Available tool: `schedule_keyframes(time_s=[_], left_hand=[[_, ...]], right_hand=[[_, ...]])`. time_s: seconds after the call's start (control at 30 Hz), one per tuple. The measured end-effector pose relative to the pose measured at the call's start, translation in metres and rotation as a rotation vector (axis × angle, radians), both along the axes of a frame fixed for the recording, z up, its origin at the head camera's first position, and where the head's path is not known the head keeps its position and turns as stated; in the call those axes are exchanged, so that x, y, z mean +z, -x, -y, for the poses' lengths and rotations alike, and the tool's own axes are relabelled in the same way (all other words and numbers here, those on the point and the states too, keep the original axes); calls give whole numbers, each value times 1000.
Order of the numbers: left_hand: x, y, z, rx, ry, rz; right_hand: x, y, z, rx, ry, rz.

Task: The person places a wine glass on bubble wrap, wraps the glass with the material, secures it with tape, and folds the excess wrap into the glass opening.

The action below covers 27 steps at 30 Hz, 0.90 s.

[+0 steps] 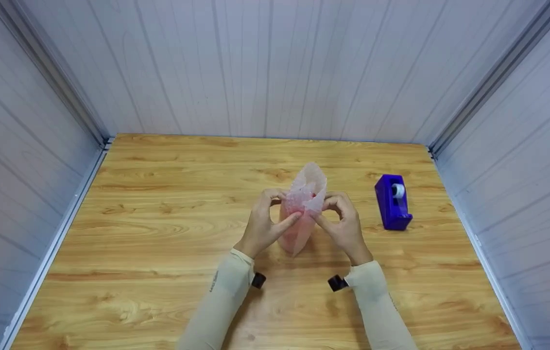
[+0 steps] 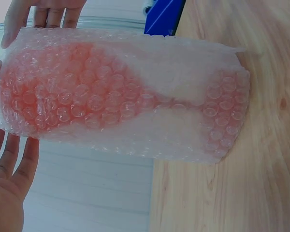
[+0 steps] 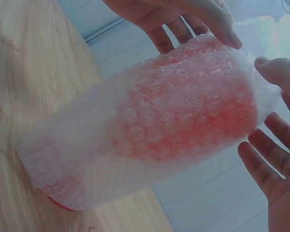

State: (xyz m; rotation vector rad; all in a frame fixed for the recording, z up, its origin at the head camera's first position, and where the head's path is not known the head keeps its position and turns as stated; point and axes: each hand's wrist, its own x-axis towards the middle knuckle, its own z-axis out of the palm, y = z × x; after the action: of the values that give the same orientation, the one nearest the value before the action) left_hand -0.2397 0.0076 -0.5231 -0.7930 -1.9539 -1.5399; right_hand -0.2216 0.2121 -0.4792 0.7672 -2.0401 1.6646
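Observation:
A red stemmed goblet (image 2: pixel 87 94) stands upright inside a sleeve of clear bubble wrap (image 1: pixel 297 233), its bowl at the top and its foot down by the table. My left hand (image 1: pixel 263 223) holds the upper part of the wrap from the left, thumb at the near side and fingers on the far side. On the opposite side my right hand (image 1: pixel 345 226) pinches the wrap near its top edge with thumb and index finger. The upper edge of the wrap flares above the goblet's bowl. In the right wrist view, a bit of red foot (image 3: pixel 63 205) peeks out at the bottom.
A blue tape dispenser (image 1: pixel 392 209) with a white tape roll (image 1: pixel 398 191) stands to the right on the wooden table (image 1: pixel 158 233). Pale panel walls (image 1: pixel 265 68) enclose the back and both sides. Small black cameras (image 1: pixel 258 280) sit at both wrists.

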Motion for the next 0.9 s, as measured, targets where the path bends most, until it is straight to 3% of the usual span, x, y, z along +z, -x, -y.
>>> schedule_keyframes(time_s=[0.3,0.7,0.9], left_hand=[[-6,3,0,41,61,-106],[-10,1,0,56,87,-105],[-14,3,-1,66,101,-150]], right_hand=[[2,-1,1,-57,-103,-119],[-11,-2,1,-120,-169,-169],[-37,9,-6,-155,-218,-212]])
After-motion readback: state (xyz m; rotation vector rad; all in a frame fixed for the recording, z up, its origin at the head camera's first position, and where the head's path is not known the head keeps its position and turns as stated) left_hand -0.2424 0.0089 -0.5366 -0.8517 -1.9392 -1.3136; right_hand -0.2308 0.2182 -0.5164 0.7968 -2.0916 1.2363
